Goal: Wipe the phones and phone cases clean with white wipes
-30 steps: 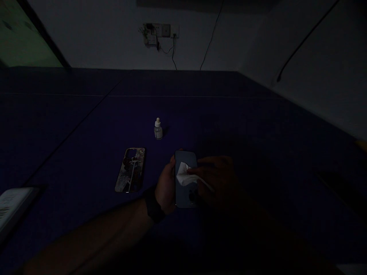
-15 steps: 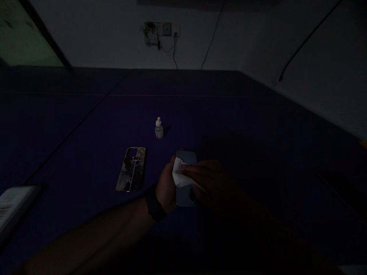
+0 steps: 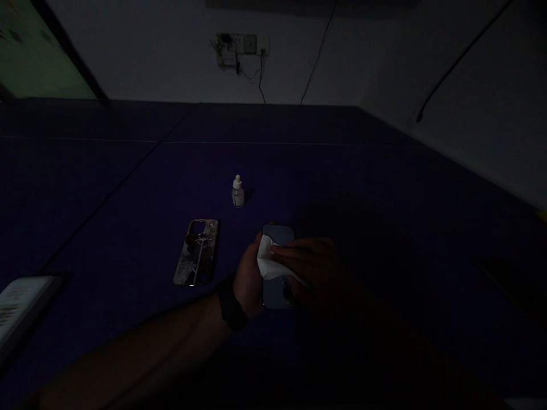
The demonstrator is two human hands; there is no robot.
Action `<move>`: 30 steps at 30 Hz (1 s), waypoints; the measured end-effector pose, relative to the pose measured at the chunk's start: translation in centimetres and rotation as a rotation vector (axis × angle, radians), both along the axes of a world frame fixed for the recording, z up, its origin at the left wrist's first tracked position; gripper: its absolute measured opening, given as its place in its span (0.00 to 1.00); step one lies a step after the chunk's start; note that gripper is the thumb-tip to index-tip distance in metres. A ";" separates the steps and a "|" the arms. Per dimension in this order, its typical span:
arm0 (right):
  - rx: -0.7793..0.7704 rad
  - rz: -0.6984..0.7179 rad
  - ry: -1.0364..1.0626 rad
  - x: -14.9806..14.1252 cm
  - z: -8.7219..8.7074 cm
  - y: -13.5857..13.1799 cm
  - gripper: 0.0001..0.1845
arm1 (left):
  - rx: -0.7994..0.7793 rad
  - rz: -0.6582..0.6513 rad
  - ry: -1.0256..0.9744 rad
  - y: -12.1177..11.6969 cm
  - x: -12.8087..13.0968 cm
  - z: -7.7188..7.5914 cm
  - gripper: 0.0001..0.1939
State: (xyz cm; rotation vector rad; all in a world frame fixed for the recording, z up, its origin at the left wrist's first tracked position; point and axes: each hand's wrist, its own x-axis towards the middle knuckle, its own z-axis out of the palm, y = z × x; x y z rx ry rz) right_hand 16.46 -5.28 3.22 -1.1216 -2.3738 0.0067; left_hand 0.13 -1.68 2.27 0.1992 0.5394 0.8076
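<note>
My left hand, with a dark band on its wrist, is wrapped round the left side of a bluish-grey smartphone. The phone's back faces up, with its camera lens at the near end. Pressed flat on it is a white tissue, pinched under the fingers of my right hand. The right hand lies deep in shadow. Left of the phone a patterned phone case lies on the dark blue tabletop. A small dropper bottle with a white cap stands upright beyond both.
At the left edge lies a white box-like object with print on it. A dark flat object rests on the right, hard to make out. Sockets with plugs and cables are on the back wall.
Hardly anything differs. The whole view has shifted very slightly; both hands, the tissue and the phone keep the same places relative to each other.
</note>
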 end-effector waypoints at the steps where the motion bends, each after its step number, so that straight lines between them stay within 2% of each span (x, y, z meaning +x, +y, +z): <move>1: -0.007 0.000 -0.001 0.0 0.0 0.0 0.25 | -0.014 0.007 0.001 0.0 0.0 0.1 0.15; 6: -0.032 0.020 0.003 0.1 -0.1 0.0 0.26 | -0.094 0.049 -0.049 0.2 0.3 0.5 0.19; 10: -0.014 0.015 0.007 0.1 -0.2 0.0 0.24 | -0.064 0.048 -0.061 0.2 0.2 0.3 0.13; 14: 0.012 0.001 0.002 0.0 0.0 0.1 0.24 | -0.046 -0.002 -0.052 0.2 0.1 -0.3 0.17; 16: 0.012 -0.001 -0.016 -0.1 0.2 0.0 0.23 | -0.046 0.015 -0.055 0.2 0.1 -0.4 0.18; 19: 0.008 0.010 -0.021 0.0 0.2 0.0 0.24 | -0.048 0.047 -0.077 0.2 0.2 -0.3 0.16; 23: 0.017 0.020 0.007 0.0 0.0 0.0 0.24 | -0.003 -0.004 -0.076 0.1 0.1 -0.1 0.12; 30: 0.017 0.035 0.010 0.0 0.1 0.0 0.23 | 0.040 -0.015 -0.047 0.1 0.0 -0.5 0.15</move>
